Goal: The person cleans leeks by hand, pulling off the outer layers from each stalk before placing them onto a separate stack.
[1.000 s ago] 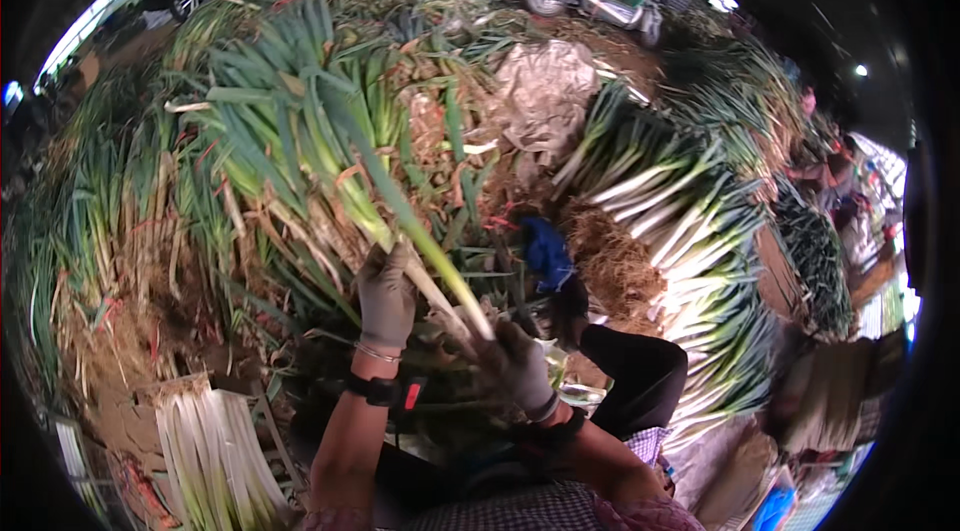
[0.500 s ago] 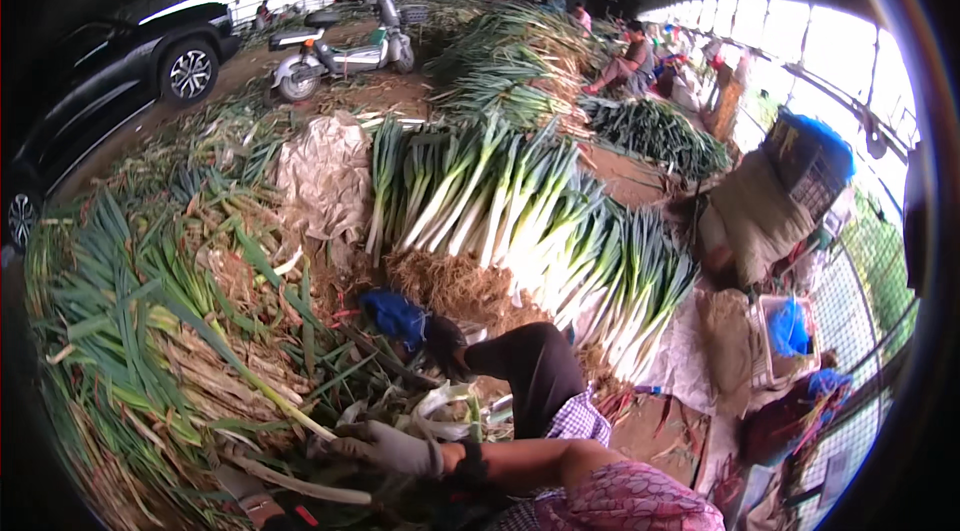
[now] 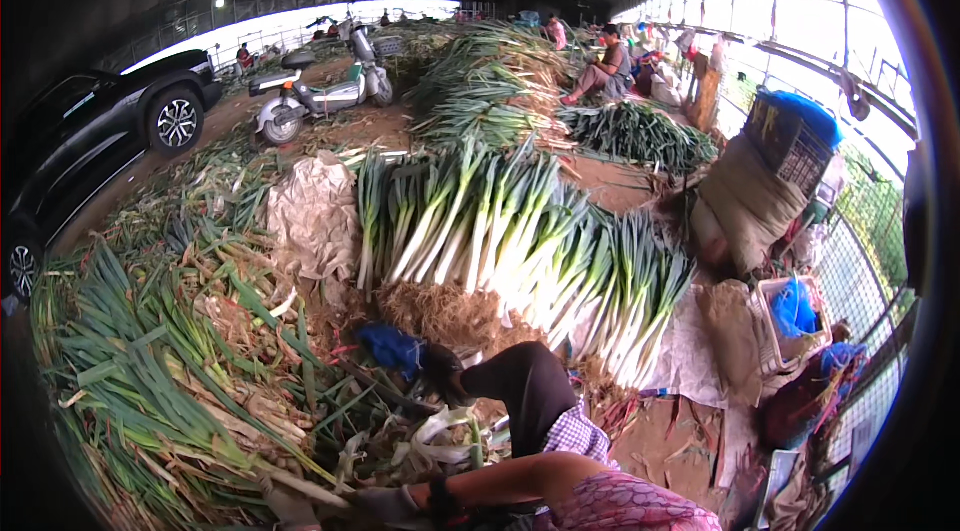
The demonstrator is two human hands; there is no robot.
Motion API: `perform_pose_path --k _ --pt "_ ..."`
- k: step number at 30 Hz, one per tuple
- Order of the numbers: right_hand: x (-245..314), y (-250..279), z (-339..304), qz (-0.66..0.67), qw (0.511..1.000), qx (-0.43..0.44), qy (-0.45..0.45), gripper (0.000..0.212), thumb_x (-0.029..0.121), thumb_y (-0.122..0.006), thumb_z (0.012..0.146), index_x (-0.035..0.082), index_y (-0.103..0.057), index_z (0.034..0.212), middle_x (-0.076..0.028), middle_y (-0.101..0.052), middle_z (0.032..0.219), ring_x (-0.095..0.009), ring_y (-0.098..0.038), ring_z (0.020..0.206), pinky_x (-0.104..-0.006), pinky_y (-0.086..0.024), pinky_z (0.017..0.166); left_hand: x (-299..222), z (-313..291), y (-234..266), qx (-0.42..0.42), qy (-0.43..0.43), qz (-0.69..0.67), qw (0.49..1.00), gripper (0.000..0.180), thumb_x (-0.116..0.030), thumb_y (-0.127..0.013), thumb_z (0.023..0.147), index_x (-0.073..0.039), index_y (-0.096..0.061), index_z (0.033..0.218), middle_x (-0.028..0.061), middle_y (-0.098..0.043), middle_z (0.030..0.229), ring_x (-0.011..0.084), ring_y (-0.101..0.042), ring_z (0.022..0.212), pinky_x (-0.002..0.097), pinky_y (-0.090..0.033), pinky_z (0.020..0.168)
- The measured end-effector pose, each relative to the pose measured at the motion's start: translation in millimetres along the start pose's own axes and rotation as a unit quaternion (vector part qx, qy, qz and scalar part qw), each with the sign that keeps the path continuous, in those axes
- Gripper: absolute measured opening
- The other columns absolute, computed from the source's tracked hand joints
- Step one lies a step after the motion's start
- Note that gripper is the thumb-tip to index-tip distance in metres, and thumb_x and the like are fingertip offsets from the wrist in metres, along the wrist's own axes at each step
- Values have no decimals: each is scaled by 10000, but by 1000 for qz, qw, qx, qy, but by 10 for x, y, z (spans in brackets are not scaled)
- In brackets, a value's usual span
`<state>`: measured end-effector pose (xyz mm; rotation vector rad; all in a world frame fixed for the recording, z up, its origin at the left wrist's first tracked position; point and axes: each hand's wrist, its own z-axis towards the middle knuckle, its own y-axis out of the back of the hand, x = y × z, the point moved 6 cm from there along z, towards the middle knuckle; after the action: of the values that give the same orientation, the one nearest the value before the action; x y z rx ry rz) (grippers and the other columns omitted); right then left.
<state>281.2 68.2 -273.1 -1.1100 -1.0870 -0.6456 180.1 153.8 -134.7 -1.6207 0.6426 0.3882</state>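
Note:
At the lower edge, a leek (image 3: 312, 491) slants with its pale end toward my right hand (image 3: 385, 504), which wears a grey glove. The fingers of that hand close at the stalk's end, partly cut off by the picture's edge. My left hand (image 3: 290, 507), also gloved, is closed about the same leek farther up, dim and partly hidden. Under and beyond it spreads a heap of untrimmed leeks (image 3: 140, 361) with long green leaves and dry outer skins. Stripped pale leaves (image 3: 440, 436) lie just past my right hand.
Trimmed leeks (image 3: 490, 231) stand in a row ahead, roots toward me. Beside them lies a crumpled tan sack (image 3: 315, 216). A crate with blue plastic (image 3: 790, 326) stands right. Farther off are a scooter (image 3: 325, 96), a dark vehicle (image 3: 110, 116) and a seated person (image 3: 605, 71).
My right hand has moved down toward the lower edge, and my left hand has come in close to it beneath the leek. The view has tilted slightly upward.

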Motion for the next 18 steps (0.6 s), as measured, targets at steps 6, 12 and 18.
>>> perform_pose_path --k 6,12,18 --pt "1609 -522 -574 -294 954 -55 -19 300 210 -581 890 94 -596 1166 -91 -656 1019 -214 -627 946 -354 -502 755 -281 6 50 36 89 150 984 420 -473 -469 964 -115 -543 1171 51 -592 1095 231 -578 958 416 -483 842" --pt "1921 -515 -1230 -324 943 34 -67 310 204 -588 870 72 -589 1150 -100 -653 934 -222 -633 850 -360 -499 705 -945 94 -281 145 -55 73 985 433 -372 -516 950 -61 -532 1250 124 -559 1216 262 -514 1152 428 -406 1032" --pt "2150 -618 -759 -395 908 90 -107 440 224 -625 848 45 -520 1236 -160 -612 1037 -263 -607 928 -391 -477 784 -1712 -590 -330 -50 -393 458 796 400 -214 -491 959 25 -510 1278 176 -563 1246 281 -499 1185 426 -365 1036"
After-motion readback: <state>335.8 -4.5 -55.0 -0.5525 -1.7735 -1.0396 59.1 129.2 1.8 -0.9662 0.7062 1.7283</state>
